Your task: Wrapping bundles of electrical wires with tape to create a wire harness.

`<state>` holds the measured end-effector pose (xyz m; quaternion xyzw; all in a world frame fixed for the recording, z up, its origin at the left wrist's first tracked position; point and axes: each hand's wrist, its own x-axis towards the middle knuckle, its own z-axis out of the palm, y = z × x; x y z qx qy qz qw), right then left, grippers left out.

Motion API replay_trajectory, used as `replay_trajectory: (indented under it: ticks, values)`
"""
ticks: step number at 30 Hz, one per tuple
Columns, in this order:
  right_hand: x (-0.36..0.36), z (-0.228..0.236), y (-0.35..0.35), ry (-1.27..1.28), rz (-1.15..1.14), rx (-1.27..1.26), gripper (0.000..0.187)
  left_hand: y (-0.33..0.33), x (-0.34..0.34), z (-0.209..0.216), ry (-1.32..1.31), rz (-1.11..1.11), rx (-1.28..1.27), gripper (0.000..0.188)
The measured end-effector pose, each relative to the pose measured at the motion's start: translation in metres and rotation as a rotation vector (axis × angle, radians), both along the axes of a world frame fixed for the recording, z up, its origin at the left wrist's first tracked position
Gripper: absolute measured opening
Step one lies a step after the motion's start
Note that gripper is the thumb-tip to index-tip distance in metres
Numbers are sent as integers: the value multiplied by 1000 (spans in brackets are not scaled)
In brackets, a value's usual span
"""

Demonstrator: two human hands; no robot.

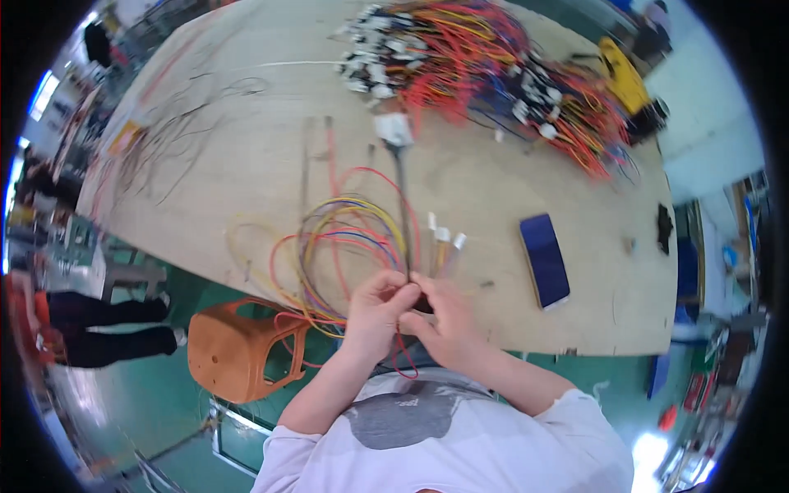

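Note:
Close together at the table's near edge, my left hand [378, 308] and my right hand [440, 316] both pinch a wire harness. Its dark sleeved stem [403, 193] runs away from my fingers to a white connector [393, 129]. Red, yellow, blue and grey wires loop in a loose coil [312, 246] to the left of my hands, and a red loop hangs below them. Just right of the stem, several wire ends with white connectors [444, 236] point away from me. The exact spot under my fingertips is hidden.
Large piles of bundled harnesses [460, 57] lie at the far side of the wooden table [230, 164]. A phone [544, 261] rests to the right, and a yellow tool [622, 74] lies far right. An orange stool [238, 349] stands left below the edge. Another person [90, 329] stands farther left.

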<state>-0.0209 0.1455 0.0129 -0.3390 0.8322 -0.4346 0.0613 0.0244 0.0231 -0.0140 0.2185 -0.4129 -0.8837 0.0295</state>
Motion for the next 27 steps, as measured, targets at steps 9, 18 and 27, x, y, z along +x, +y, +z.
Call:
replay_trajectory:
  ticks: [9, 18, 27]
  values:
    - [-15, 16, 16, -173, 170, 110, 28, 4, 14, 22, 45, 11, -813, 6]
    - [-37, -8, 16, -1238, 351, -128, 21, -9, 8, 21, -34, -111, -466, 7]
    - [-69, 26, 90, -1297, -194, -331, 11, -33, -12, 7, -284, 70, -145, 20]
